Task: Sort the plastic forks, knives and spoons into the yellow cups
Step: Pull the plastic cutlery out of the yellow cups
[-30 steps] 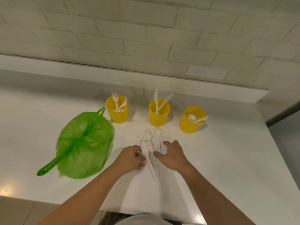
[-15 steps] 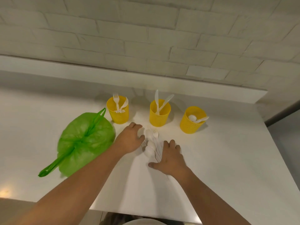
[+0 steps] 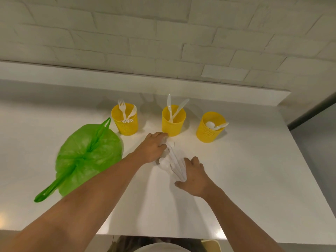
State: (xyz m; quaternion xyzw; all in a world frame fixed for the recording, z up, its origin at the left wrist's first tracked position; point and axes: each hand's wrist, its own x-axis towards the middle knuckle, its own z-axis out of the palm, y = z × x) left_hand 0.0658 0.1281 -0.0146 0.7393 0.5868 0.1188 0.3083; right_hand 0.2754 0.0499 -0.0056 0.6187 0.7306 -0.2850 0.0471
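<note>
Standing over the white table [image 3: 254,170], the person is curling the left hand [image 3: 154,148] around the far end of the pile of white cutlery [image 3: 172,160], just in front of the middle yellow cup [image 3: 173,122], while the right hand [image 3: 194,177] is pressing down flat, spread wide, on the near end; a green bag [image 3: 87,155] is lying off to the left

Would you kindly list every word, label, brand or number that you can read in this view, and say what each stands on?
None: no readable text shows anywhere.
The three yellow cups, the green plastic bag and the white cutlery bear no visible print. The white counter and brick wall are unmarked.
</note>
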